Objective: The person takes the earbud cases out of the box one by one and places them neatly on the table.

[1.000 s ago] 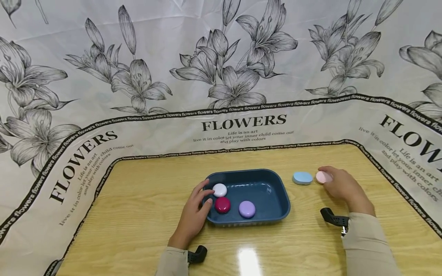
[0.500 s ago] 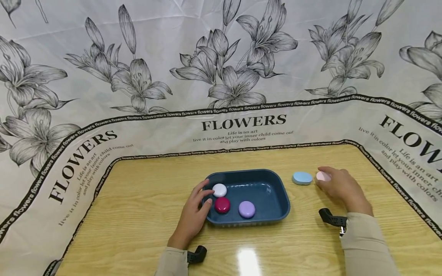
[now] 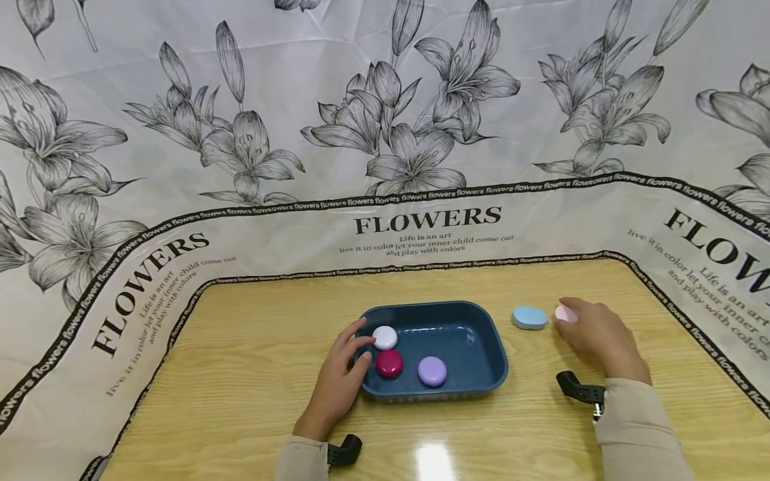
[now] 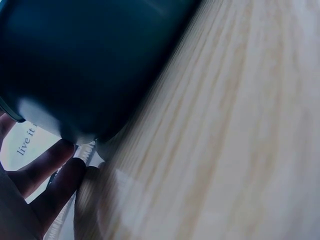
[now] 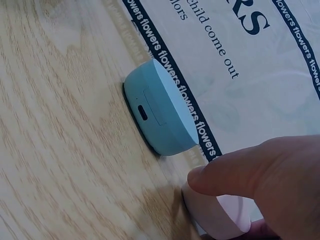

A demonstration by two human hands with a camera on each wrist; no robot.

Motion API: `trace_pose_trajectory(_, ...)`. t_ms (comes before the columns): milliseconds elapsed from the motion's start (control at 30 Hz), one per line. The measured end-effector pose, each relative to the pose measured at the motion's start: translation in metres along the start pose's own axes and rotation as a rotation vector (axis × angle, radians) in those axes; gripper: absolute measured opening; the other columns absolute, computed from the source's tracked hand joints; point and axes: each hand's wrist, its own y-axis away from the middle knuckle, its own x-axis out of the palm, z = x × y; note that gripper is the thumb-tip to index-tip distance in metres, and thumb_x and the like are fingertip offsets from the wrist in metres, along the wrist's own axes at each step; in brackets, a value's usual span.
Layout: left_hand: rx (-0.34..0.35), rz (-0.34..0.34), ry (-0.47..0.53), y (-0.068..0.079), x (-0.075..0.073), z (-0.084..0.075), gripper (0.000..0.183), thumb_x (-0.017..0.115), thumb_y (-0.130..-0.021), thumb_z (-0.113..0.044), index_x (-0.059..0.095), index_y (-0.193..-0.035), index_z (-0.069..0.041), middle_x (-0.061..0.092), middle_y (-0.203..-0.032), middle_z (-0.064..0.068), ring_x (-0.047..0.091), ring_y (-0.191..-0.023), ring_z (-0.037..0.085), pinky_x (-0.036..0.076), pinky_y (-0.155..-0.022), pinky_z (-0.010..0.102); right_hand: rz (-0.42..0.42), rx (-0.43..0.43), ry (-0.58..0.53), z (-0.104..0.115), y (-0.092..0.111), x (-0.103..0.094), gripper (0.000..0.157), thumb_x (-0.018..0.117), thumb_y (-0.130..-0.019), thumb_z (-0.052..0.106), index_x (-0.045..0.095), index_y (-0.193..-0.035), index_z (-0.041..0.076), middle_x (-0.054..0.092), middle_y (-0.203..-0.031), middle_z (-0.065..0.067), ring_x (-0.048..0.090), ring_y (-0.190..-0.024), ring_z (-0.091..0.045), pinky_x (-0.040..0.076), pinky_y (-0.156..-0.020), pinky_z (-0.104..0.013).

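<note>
On the wooden table sits a dark blue tray (image 3: pixel 469 347). Inside it, a white round case (image 3: pixel 385 337) and a dark red one (image 3: pixel 389 363) lie at the left, with a lilac one (image 3: pixel 432 371) near the front middle. My left hand (image 3: pixel 337 377) holds the tray's left end, thumb and index finger over the rim, other fingers (image 4: pixel 60 187) against the outer wall. Right of the tray, a light blue earbud case (image 5: pixel 157 112) with a small port stands on the table. Beside it my right hand (image 3: pixel 598 337) grips a pale pink round case (image 5: pixel 212 212) between thumb and fingers.
A white cloth (image 3: pixel 433 234) printed with flowers and lettering borders the table's back and sides. Each wrist carries a black camera mount, one on the left (image 3: pixel 345 449) and one on the right (image 3: pixel 579 387).
The right-hand fingers have closed in around the pink case, covering more of it. The left hand and the tray keep their place; the head view has tilted up slightly.
</note>
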Motion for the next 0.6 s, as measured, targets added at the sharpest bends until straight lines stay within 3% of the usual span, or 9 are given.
trace_pose_trajectory(300, 0.032, -0.029, -0.001, -0.0011, 0.0019, -0.0003, 0.027, 0.057, -0.102, -0.019, 0.068, -0.125, -0.012, 0.038, -0.155, -0.014, 0.033, -0.145, 0.016, 0.031, -0.115, 0.052, -0.01, 0.01, -0.003, 0.0013, 0.0001, -0.0027, 0.063, 0.053, -0.099, 0.038, 0.043, -0.148, 0.001, 0.044, -0.133, -0.043, 0.044, -0.117, -0.059, 0.041, -0.087, -0.069)
trace_pose_trajectory(600, 0.003, -0.02, 0.002, -0.001, 0.0028, 0.0002, 0.026, 0.056, -0.103, -0.02, 0.067, -0.126, -0.016, 0.036, -0.155, -0.018, 0.031, -0.145, 0.013, 0.03, -0.115, 0.052, -0.024, 0.021, -0.01, -0.0003, 0.0024, -0.0009, 0.066, 0.056, -0.097, 0.042, 0.044, -0.145, -0.002, 0.046, -0.13, -0.042, 0.048, -0.114, -0.058, 0.043, -0.085, -0.067)
